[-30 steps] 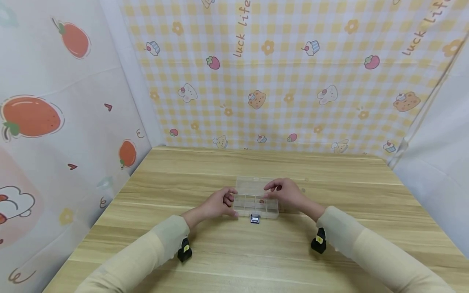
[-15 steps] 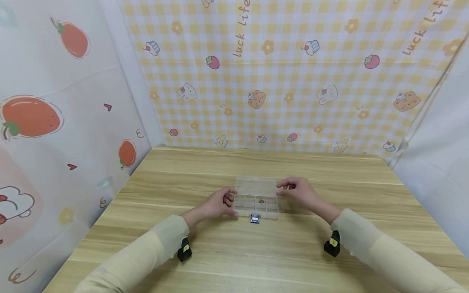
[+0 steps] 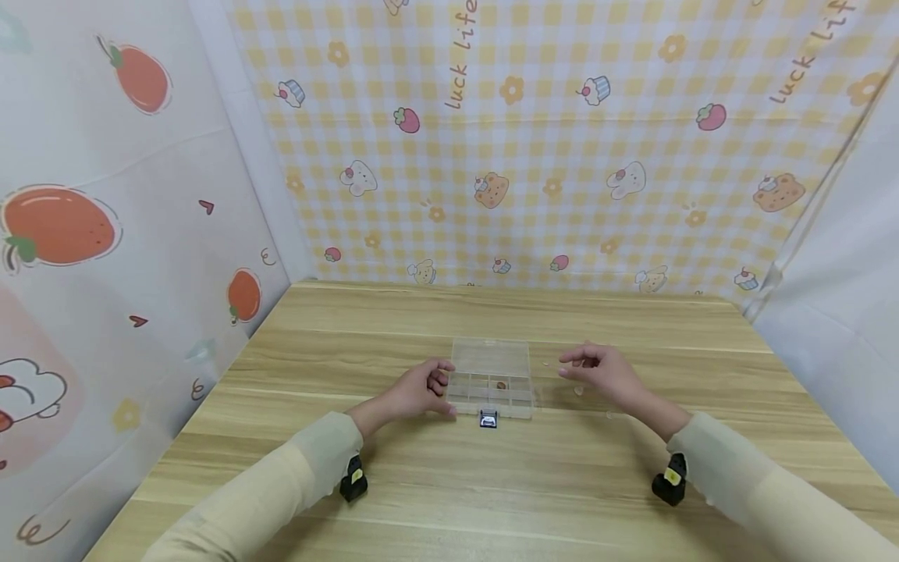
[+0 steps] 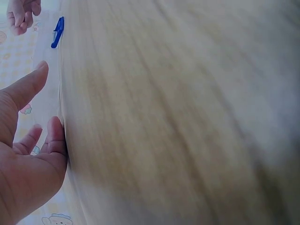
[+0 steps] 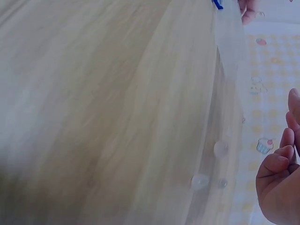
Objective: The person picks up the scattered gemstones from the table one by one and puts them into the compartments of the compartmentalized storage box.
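Observation:
A clear plastic compartment box (image 3: 479,407) lies on the table with its lid (image 3: 492,355) laid back and a blue latch (image 3: 488,419) at the front. One small brown round piece (image 3: 501,385) sits in a compartment. My left hand (image 3: 419,389) holds the box's left end, thumb at the front corner and fingers near the hinge side. To the right of the box, my right hand (image 3: 604,371) hovers with loosely bent fingers and nothing visible between them. Small clear round pieces (image 5: 221,148) lie on the wood below it.
The wood-grain table (image 3: 449,492) reaches back to a yellow checked curtain (image 3: 548,156). A white curtain with fruit prints (image 3: 70,226) borders the left. Black wrist cameras (image 3: 353,480) are strapped under both sleeves.
My right hand has moved from over the box out to its right, uncovering the brown piece and the right compartments. The left hand and the box have stayed put.

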The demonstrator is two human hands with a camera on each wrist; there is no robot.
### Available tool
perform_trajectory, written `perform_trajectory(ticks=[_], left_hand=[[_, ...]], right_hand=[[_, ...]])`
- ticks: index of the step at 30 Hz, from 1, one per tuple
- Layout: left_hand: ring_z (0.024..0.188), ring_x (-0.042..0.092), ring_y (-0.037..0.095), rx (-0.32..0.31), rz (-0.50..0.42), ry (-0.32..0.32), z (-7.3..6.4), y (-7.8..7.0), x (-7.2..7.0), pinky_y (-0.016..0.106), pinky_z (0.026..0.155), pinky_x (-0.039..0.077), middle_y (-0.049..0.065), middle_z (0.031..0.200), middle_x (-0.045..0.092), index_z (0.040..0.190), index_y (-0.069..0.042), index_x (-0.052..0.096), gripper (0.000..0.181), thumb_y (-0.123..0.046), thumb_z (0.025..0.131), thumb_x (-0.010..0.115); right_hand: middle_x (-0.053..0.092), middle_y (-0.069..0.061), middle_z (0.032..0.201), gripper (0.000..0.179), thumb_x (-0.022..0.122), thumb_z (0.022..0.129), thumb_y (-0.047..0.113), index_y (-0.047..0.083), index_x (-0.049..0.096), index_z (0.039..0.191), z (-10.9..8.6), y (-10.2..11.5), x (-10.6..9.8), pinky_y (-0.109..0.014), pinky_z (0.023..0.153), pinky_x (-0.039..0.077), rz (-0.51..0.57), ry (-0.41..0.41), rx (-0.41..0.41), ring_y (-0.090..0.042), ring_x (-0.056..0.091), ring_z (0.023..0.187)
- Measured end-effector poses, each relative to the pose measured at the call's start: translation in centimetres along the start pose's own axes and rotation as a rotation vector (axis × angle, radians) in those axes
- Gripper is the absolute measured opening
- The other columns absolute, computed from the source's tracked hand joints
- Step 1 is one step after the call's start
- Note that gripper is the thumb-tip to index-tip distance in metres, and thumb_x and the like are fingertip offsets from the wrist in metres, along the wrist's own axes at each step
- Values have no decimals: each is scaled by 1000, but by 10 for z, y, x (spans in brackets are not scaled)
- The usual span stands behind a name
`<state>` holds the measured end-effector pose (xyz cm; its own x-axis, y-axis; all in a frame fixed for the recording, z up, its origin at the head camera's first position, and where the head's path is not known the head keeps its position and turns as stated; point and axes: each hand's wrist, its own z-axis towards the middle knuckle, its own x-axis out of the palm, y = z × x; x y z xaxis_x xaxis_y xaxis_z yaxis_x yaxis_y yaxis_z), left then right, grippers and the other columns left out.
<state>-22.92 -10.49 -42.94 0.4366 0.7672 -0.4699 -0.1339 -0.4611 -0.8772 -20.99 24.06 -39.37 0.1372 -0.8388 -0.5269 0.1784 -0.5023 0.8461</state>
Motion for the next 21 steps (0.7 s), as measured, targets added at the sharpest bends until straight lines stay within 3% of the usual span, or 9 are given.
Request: perform_trajectory(ticks=[13,21], left_hand=[[90,49,20,-3,2,2,0,1,0,32,79,44,7,105,52,130,-4,52,69,-6,71,87],[91,49,20,-3,6,5,0,0,0,33,80,44,8,106,52,130,-3,51,70,-6,71,87]], right_hand=[[59,-8,84,33,76,86,22,-2,70,108,-19,-40,-22,-26,58,44,-1,-32,36,-15,50,69],[61,-10,90,32,73,88,13,-7,65,111,-33,-52,-40,-26,60,47,37,76,-26,-14,54,74]])
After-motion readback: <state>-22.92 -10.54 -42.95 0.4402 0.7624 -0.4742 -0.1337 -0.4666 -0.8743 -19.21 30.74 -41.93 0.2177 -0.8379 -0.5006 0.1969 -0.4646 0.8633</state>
